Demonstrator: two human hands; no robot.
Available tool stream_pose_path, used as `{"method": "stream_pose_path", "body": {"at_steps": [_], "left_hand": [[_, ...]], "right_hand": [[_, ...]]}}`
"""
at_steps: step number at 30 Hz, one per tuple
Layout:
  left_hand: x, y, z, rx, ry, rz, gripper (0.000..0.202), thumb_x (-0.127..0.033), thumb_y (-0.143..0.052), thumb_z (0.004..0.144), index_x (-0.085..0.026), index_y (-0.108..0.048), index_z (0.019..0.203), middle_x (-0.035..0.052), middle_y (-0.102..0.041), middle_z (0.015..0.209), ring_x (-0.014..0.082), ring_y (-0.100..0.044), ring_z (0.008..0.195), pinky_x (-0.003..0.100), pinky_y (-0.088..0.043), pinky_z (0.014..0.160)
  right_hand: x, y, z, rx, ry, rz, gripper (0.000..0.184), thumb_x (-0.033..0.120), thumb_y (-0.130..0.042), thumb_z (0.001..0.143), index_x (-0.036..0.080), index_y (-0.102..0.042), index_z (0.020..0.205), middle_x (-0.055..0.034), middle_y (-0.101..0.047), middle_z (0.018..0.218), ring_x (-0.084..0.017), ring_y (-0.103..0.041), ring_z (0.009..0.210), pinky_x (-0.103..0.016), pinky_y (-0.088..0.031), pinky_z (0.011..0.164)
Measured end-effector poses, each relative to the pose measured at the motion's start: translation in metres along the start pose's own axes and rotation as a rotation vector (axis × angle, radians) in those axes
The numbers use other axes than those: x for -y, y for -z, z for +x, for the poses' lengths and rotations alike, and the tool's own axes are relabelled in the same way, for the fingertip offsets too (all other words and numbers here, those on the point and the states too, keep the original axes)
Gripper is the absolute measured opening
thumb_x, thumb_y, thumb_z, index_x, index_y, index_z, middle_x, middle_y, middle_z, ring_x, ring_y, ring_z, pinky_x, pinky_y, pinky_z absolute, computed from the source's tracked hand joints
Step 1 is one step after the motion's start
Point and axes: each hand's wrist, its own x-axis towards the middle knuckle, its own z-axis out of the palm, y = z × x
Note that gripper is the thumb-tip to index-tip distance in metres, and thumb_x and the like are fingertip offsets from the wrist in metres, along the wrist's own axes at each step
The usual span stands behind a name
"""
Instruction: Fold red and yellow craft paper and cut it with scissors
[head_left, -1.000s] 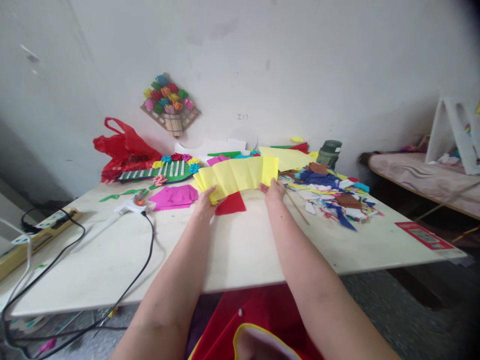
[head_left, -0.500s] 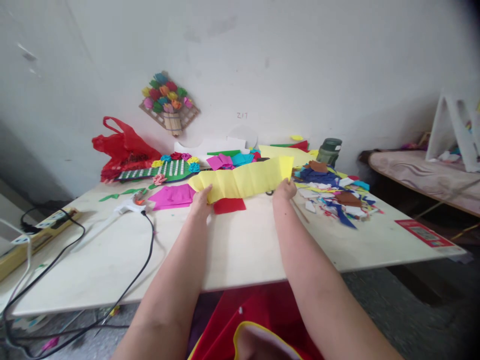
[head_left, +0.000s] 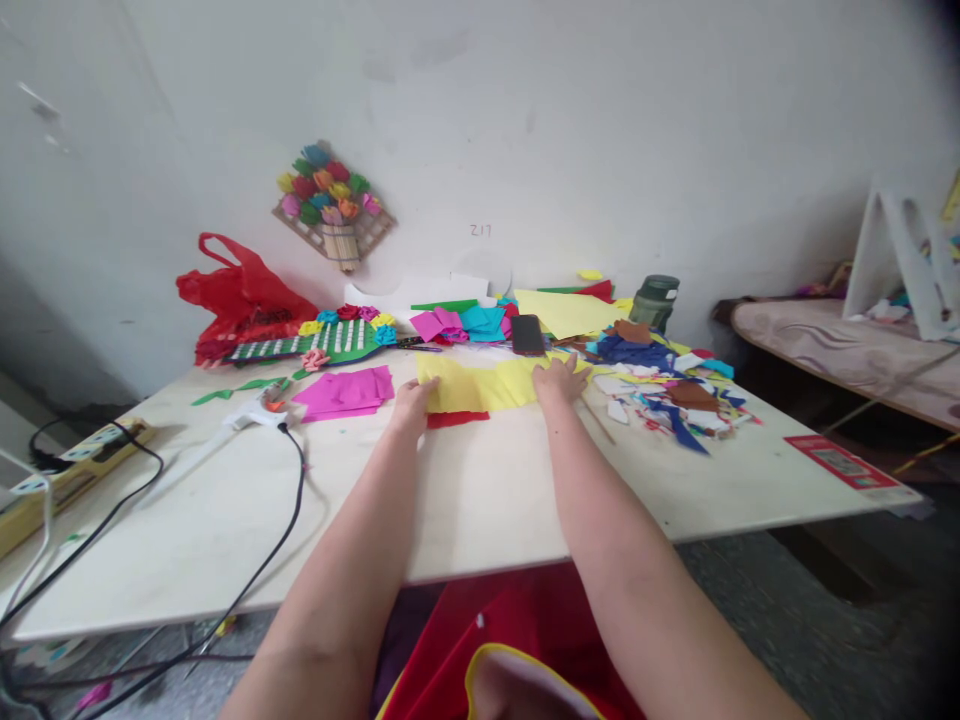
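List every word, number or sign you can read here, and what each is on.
"217", or perhaps "Z17": handwritten on the wall.
Red sticker: a code square; any lettering is too blurred to read.
Red bag: dark print, too blurred.
Bottle: pale label, too small to read.

On the counter (head_left: 487, 510), the paper strip (head_left: 472, 385) lies between the left hand (head_left: 411, 405) and the right hand (head_left: 559, 382). Behind it lies the phone (head_left: 527, 335). To the right there is a heap of scraps (head_left: 675, 390), and behind this heap stands the bottle (head_left: 655, 302). The glue gun (head_left: 261, 415) is at left, with the plastic bag (head_left: 244, 295) farther back.
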Motion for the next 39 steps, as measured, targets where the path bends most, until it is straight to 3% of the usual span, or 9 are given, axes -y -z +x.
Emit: {"method": "stream_pose_path", "body": {"at_steps": [5,10,13,16,19,22,25,34,39], "left_hand": [[0.001,0.002,0.006,-0.077,0.005,0.07,0.005,-0.015,-0.061,0.068,-0.011,-0.061,0.07,0.0086,-0.064,0.063,0.0222,-0.065,0.07,0.032,-0.052,0.065],[0.005,0.006,0.012,-0.047,-0.02,0.083,0.008,-0.017,-0.063,0.066,-0.011,-0.061,0.071,0.0095,-0.065,0.066,0.0229,-0.065,0.074,0.032,-0.052,0.067],[0.004,0.004,0.009,-0.049,-0.011,0.1,0.009,-0.018,-0.063,0.067,-0.011,-0.062,0.072,0.0087,-0.065,0.063,0.0227,-0.065,0.07,0.033,-0.052,0.065],[0.002,0.002,0.006,-0.093,0.001,0.166,0.007,-0.019,-0.062,0.069,-0.012,-0.061,0.07,0.0071,-0.063,0.059,0.0198,-0.064,0.063,0.029,-0.051,0.058],[0.001,0.005,0.005,-0.14,-0.023,0.311,0.008,-0.021,-0.064,0.068,-0.013,-0.06,0.066,0.0044,-0.061,0.054,0.016,-0.06,0.051,0.023,-0.046,0.046],[-0.001,0.01,0.005,-0.197,-0.067,0.477,0.013,-0.023,-0.067,0.064,-0.015,-0.059,0.061,0.0019,-0.055,0.046,0.0138,-0.052,0.037,0.02,-0.036,0.035],[-0.004,0.013,0.003,-0.236,-0.081,0.553,0.014,-0.023,-0.068,0.063,-0.015,-0.057,0.058,0.0008,-0.051,0.042,0.0118,-0.046,0.032,0.019,-0.031,0.032],[-0.008,0.013,0.0,-0.144,0.018,0.543,0.01,-0.016,-0.069,0.06,-0.015,-0.059,0.058,0.0017,-0.05,0.036,0.0094,-0.039,0.029,0.018,-0.027,0.032],[-0.004,0.012,0.002,-0.135,-0.008,0.686,0.014,-0.018,-0.067,0.061,-0.016,-0.056,0.053,0.0024,-0.049,0.035,0.0116,-0.041,0.029,0.02,-0.029,0.033]], "right_hand": [[0.008,0.0,-0.006,-0.12,0.281,-0.06,0.04,0.027,-0.047,0.078,0.013,-0.061,0.112,-0.0109,-0.027,0.145,-0.035,-0.006,0.135,-0.058,-0.01,0.103],[0.025,-0.015,-0.018,0.148,0.715,0.008,0.048,0.029,-0.031,0.087,0.011,-0.047,0.129,-0.0078,-0.037,0.141,-0.019,-0.017,0.135,-0.036,-0.016,0.108],[0.032,-0.028,-0.03,0.379,0.815,0.005,0.053,0.032,-0.026,0.09,0.015,-0.03,0.139,-0.0047,-0.032,0.144,-0.015,-0.022,0.134,-0.029,-0.018,0.108],[0.03,-0.036,-0.036,0.565,0.766,-0.112,0.059,0.042,-0.02,0.091,0.014,-0.02,0.143,-0.0054,-0.019,0.148,-0.019,-0.016,0.136,-0.035,-0.014,0.108],[0.024,-0.039,-0.034,0.627,0.697,-0.252,0.062,0.046,-0.016,0.09,0.015,-0.019,0.143,-0.0053,-0.015,0.149,-0.021,-0.011,0.137,-0.04,-0.009,0.109],[0.02,-0.039,-0.03,0.624,0.695,-0.311,0.062,0.046,-0.016,0.09,0.015,-0.018,0.143,-0.0039,-0.012,0.15,-0.021,-0.008,0.137,-0.041,-0.007,0.109],[0.019,-0.039,-0.029,0.618,0.694,-0.327,0.062,0.045,-0.016,0.09,0.015,-0.017,0.143,-0.0036,-0.011,0.15,-0.021,-0.008,0.137,-0.041,-0.007,0.109],[0.022,-0.037,-0.029,0.567,0.703,-0.28,0.06,0.039,-0.025,0.089,0.012,-0.02,0.142,-0.0073,-0.011,0.15,-0.019,-0.009,0.137,-0.039,-0.008,0.109],[0.033,-0.034,-0.038,0.503,0.837,-0.126,0.059,0.037,-0.025,0.09,0.009,-0.023,0.141,-0.0064,-0.01,0.15,-0.017,-0.009,0.137,-0.029,-0.009,0.11]]}}
